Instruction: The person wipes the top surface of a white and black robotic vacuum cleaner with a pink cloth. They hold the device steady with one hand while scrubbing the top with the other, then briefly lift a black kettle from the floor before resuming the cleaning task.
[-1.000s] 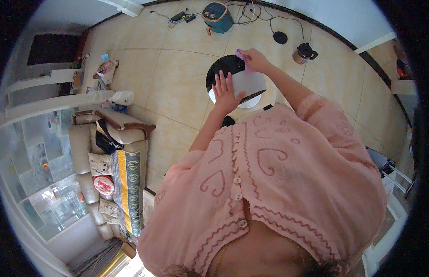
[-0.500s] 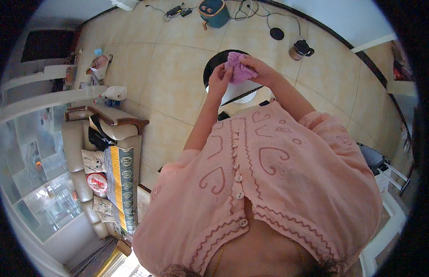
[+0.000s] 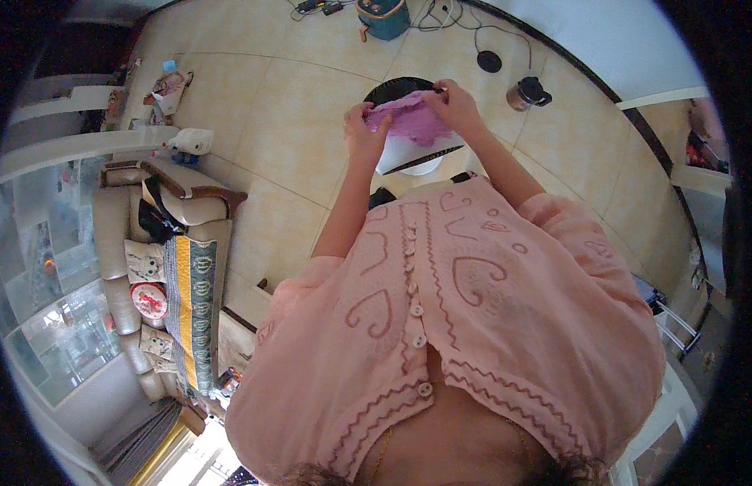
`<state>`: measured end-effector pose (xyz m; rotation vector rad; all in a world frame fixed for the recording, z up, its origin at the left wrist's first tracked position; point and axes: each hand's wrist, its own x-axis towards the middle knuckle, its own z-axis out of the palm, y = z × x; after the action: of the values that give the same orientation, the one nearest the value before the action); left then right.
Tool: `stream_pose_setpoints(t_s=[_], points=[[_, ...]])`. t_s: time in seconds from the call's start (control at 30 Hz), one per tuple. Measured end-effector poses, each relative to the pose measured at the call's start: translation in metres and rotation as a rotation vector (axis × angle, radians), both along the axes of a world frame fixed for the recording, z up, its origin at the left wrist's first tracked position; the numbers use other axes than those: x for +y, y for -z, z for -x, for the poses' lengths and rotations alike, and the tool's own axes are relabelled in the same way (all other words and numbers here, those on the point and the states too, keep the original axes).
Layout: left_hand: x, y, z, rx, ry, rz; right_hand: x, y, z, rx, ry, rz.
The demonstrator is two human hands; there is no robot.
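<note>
Currently | hands (image 3: pixel 365 136) clamped on purple cloth (image 3: pixel 415 120) | over black-and-white appliance (image 3: pixel 402 152) | any lettering unreadable

The left hand (image 3: pixel 365 138) and right hand (image 3: pixel 462 113) hold a purple cloth (image 3: pixel 412 120) spread between them over a rounded black-and-white appliance (image 3: pixel 398 154). Farther off, a dark green appliance (image 3: pixel 383 22) and a black-lidded jug (image 3: pixel 525 95) stand on the tiled floor (image 3: pixel 311 105).

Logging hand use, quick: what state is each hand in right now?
Left hand: closed, holding one end of the purple cloth.
Right hand: closed, holding the cloth's other end.
</note>
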<state>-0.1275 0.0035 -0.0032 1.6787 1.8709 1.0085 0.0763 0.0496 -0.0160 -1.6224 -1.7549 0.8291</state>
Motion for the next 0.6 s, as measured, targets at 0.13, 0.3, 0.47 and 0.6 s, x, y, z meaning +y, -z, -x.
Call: stream_pose_setpoints(t_s=[0.13, 0.3, 0.47, 0.6], points=[[-0.007, 0.000, -0.019, 0.414, 0.173, -0.140, -0.007, 0.021, 0.008, -0.201, -0.060, -0.277], [-0.022, 0.035, -0.050, 0.636, 0.296, -0.098, -0.035, 0.076, 0.020, -0.325, -0.108, -0.037], [-0.017, 0.036, -0.044, 0.519, 0.289, 0.005, -0.035, 0.071, 0.011, -0.152, -0.248, -0.267], [-0.010, 0.072, -0.019, 0.417, 0.195, -0.096, -0.031, 0.070, 0.019, -0.025, -0.246, -0.003]])
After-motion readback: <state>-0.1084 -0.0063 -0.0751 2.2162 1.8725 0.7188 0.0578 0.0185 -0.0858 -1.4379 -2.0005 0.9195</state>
